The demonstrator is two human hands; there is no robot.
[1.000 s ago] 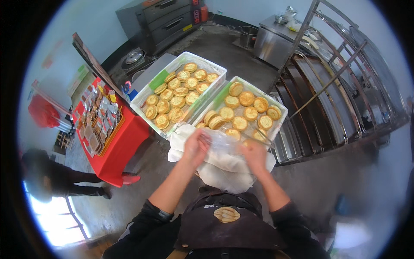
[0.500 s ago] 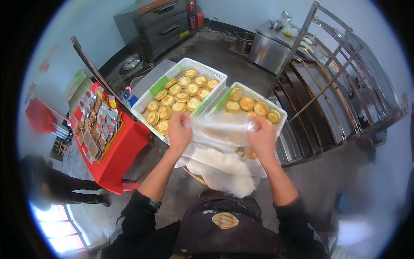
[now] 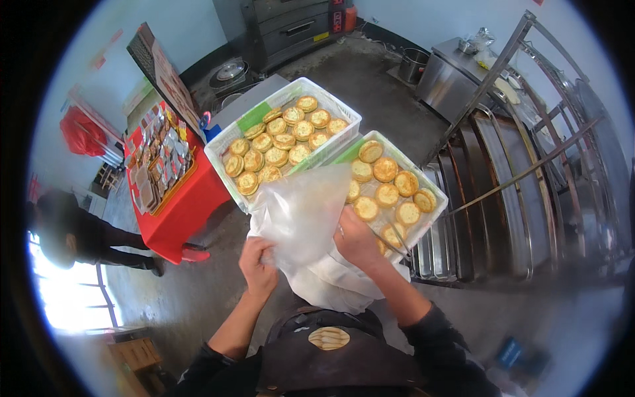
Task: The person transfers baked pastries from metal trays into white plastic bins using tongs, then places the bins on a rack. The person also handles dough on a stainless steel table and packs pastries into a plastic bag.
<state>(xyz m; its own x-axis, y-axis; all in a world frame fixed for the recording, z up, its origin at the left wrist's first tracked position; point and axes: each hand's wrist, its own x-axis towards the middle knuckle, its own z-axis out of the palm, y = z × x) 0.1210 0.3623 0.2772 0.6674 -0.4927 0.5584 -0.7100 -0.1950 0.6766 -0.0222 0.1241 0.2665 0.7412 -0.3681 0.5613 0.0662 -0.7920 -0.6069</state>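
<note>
My left hand [image 3: 259, 266] pinches the lower left edge of a clear plastic bag [image 3: 297, 205], which is puffed out and spread between my hands. On the bag's right side, my right hand [image 3: 359, 239] is closed at its edge, with the fingertips partly hidden. Just right of that hand, thin metal tongs [image 3: 395, 245] lie over the right white crate [image 3: 433, 213]. Golden round pastries [image 3: 387, 195] sit loose in this crate. A left white crate [image 3: 221, 173] holds more round pastries [image 3: 262, 141]. Beneath the bag hangs a white cloth [image 3: 331, 284].
At left, a red-covered table [image 3: 165, 231] carries packaged goods, with a person in dark clothes [image 3: 86, 228] beyond it. To the right stands a metal rack [image 3: 503, 178] of trays. Farther back are an oven [image 3: 291, 30], a steel counter [image 3: 450, 79] and a pot [image 3: 413, 65].
The bag has gone from stretched flat between both hands to puffed open. My left hand has moved lower and nearer me; my right hand has shifted left and down. The view has turned.
</note>
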